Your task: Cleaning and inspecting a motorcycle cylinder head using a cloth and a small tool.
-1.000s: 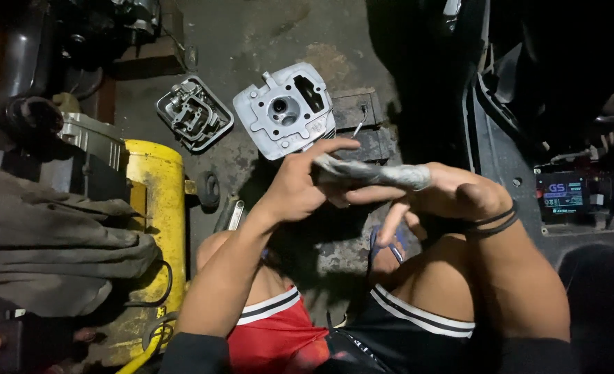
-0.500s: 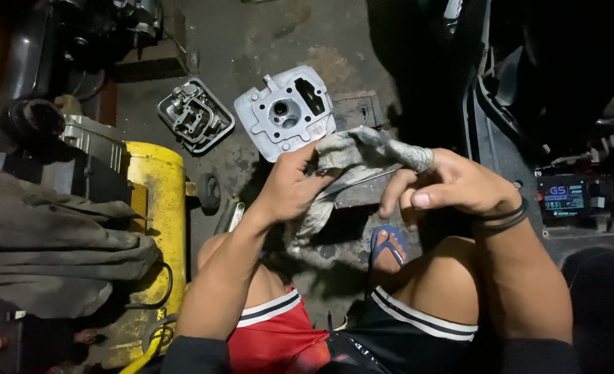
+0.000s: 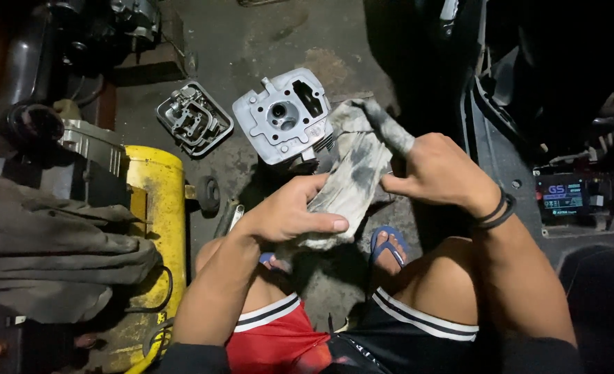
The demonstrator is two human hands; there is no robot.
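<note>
A dirty grey rag [image 3: 352, 176] is stretched between both hands above my knees. My left hand [image 3: 290, 211] pinches its lower end, thumb on top. My right hand [image 3: 439, 170] grips its upper part, with one corner sticking up past the fingers. Just beyond the rag, a silver engine cylinder head [image 3: 283, 118] lies on the concrete floor, its ports facing up. A smaller metal cover with valve parts [image 3: 193, 119] lies to its left. My foot in a blue flip-flop [image 3: 388, 247] rests below the rag.
A yellow compressor tank [image 3: 156, 228] with a small wheel stands at the left, with grey cloth [image 3: 50, 256] draped beside it. Dark engine parts fill the upper left. A motorcycle body and a black battery [image 3: 569, 197] sit at the right.
The rag has gone from a tight twist held level to spread and hanging slantwise. My left hand dropped lower and my right hand rose, drawing the cloth out.
</note>
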